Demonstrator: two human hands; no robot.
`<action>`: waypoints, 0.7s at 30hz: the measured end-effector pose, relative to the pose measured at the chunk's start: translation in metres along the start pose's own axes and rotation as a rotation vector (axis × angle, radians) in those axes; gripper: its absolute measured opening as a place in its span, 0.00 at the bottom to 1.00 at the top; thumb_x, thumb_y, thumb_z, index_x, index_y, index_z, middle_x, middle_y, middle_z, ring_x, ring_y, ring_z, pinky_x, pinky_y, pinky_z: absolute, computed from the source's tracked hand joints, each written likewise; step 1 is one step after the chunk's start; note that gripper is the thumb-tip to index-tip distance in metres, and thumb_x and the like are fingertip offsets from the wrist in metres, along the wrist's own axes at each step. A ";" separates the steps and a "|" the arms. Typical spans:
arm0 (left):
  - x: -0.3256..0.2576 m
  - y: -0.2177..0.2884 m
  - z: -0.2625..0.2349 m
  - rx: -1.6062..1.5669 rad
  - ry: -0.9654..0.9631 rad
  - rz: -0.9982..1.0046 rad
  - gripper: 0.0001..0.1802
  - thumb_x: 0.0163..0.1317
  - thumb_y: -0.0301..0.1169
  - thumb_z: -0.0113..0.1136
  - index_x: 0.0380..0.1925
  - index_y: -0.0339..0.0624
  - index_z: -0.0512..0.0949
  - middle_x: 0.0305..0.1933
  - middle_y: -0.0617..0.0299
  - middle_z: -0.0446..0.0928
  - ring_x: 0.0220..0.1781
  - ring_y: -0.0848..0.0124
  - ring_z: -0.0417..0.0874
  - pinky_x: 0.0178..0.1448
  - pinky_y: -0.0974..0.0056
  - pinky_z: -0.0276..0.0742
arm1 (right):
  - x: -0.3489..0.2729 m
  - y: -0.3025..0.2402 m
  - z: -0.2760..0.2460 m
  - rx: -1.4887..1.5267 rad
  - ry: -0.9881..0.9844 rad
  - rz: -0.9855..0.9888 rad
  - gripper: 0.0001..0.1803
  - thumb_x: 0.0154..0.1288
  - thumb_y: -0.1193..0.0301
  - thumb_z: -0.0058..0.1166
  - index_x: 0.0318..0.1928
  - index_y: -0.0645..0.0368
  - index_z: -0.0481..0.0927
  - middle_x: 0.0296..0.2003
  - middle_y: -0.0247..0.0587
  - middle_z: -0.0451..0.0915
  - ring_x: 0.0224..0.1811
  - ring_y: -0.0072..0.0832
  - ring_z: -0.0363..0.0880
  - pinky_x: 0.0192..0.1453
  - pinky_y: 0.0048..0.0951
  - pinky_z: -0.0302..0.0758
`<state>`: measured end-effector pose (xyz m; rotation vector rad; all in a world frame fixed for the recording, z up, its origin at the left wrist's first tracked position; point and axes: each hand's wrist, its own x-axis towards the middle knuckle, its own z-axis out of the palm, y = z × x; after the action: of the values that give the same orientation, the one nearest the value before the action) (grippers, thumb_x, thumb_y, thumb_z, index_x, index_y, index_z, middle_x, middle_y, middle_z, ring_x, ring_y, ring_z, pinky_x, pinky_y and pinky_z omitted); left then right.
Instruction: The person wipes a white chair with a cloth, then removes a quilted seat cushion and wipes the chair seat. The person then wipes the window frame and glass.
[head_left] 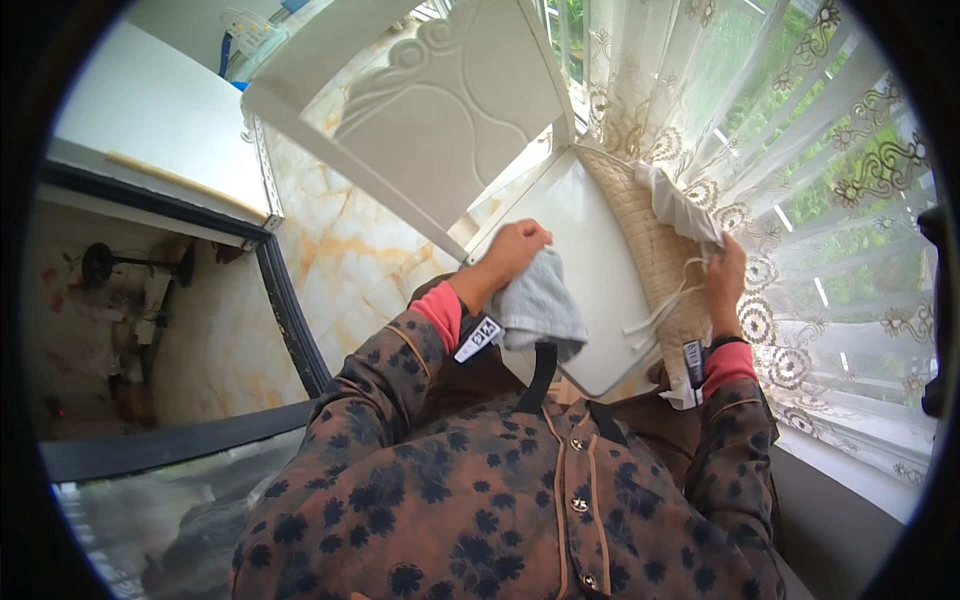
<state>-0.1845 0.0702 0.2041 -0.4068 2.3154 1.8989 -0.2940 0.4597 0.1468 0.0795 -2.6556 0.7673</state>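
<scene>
A pale grey cloth (540, 305) hangs bunched from my left hand (513, 252), whose fingers are closed round its top above the chair seat. My right hand (725, 285) grips the edge of a beige quilted chair cushion (635, 215) with a white ruffled border. That cushion is lifted and folded over toward the right, so part of the white chair seat (590, 265) shows bare beneath the cloth. White fabric ties (665, 312) dangle from the cushion beside my right wrist. Ahead stands the chair's carved white backrest (440, 105).
Sheer embroidered curtains (720, 110) hang before a window, close along the right. At the far left is a white tabletop (150, 120). Below it, a dark-framed glossy surface (282, 300) shows reflections. Marbled tan-and-white floor (350, 230) lies between it and the chair.
</scene>
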 end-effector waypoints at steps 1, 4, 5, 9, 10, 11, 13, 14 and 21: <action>0.020 0.001 -0.006 0.046 0.046 -0.015 0.09 0.58 0.33 0.61 0.29 0.37 0.82 0.26 0.65 0.80 0.31 0.78 0.76 0.39 0.69 0.73 | -0.009 -0.007 0.015 -0.070 0.063 -0.178 0.23 0.64 0.69 0.52 0.61 0.52 0.74 0.61 0.51 0.72 0.64 0.48 0.70 0.65 0.42 0.69; 0.080 -0.005 -0.013 0.326 0.156 0.096 0.10 0.59 0.34 0.59 0.28 0.38 0.82 0.28 0.58 0.83 0.31 0.68 0.81 0.39 0.63 0.76 | -0.038 -0.031 0.052 -0.198 -0.060 -0.190 0.27 0.64 0.63 0.53 0.64 0.44 0.71 0.68 0.47 0.64 0.71 0.47 0.60 0.72 0.47 0.58; 0.102 -0.010 -0.011 0.417 0.201 0.118 0.11 0.60 0.35 0.58 0.30 0.38 0.82 0.29 0.57 0.83 0.32 0.65 0.83 0.40 0.61 0.77 | -0.046 -0.040 0.062 -0.349 -0.153 -0.181 0.27 0.64 0.62 0.52 0.65 0.42 0.71 0.70 0.45 0.61 0.74 0.46 0.55 0.74 0.50 0.53; 0.200 -0.040 0.001 0.685 0.514 0.150 0.13 0.63 0.36 0.54 0.41 0.41 0.81 0.38 0.49 0.84 0.42 0.52 0.84 0.48 0.52 0.78 | -0.054 -0.052 0.070 -0.279 -0.139 -0.122 0.27 0.64 0.60 0.51 0.65 0.39 0.71 0.72 0.43 0.58 0.77 0.46 0.48 0.76 0.53 0.44; 0.223 -0.048 0.003 0.744 0.574 0.086 0.13 0.64 0.35 0.52 0.44 0.43 0.79 0.40 0.49 0.83 0.44 0.51 0.83 0.49 0.53 0.77 | -0.052 -0.052 0.069 -0.270 -0.149 -0.122 0.28 0.63 0.61 0.51 0.65 0.38 0.71 0.72 0.43 0.58 0.77 0.46 0.48 0.76 0.52 0.44; 0.247 -0.052 0.005 0.798 0.689 0.108 0.14 0.64 0.34 0.50 0.46 0.44 0.78 0.41 0.50 0.83 0.46 0.51 0.83 0.50 0.53 0.77 | -0.049 -0.051 0.068 -0.266 -0.137 -0.126 0.28 0.62 0.62 0.51 0.65 0.38 0.70 0.72 0.43 0.58 0.77 0.46 0.48 0.77 0.52 0.44; 0.280 -0.058 0.008 0.856 0.688 0.133 0.16 0.65 0.33 0.48 0.51 0.46 0.75 0.45 0.50 0.82 0.49 0.53 0.82 0.51 0.54 0.77 | -0.043 -0.050 0.066 -0.257 -0.187 -0.116 0.30 0.60 0.63 0.53 0.65 0.39 0.70 0.72 0.45 0.58 0.77 0.47 0.48 0.77 0.52 0.44; 0.291 -0.058 0.007 0.858 0.574 0.131 0.17 0.65 0.33 0.48 0.53 0.47 0.74 0.47 0.50 0.81 0.50 0.54 0.82 0.51 0.54 0.77 | -0.041 -0.049 0.066 -0.259 -0.195 -0.119 0.30 0.59 0.63 0.53 0.65 0.39 0.70 0.72 0.45 0.58 0.77 0.47 0.48 0.77 0.52 0.44; 0.282 -0.036 0.014 0.830 0.405 0.070 0.14 0.67 0.36 0.44 0.43 0.43 0.77 0.40 0.48 0.82 0.44 0.50 0.82 0.48 0.48 0.76 | -0.039 -0.051 0.066 -0.242 -0.233 -0.126 0.28 0.59 0.64 0.53 0.63 0.40 0.73 0.71 0.45 0.59 0.77 0.47 0.48 0.77 0.51 0.44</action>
<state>-0.4452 0.0404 0.0936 -0.6321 3.1157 0.7556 -0.2724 0.3802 0.1065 0.2847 -2.9076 0.4143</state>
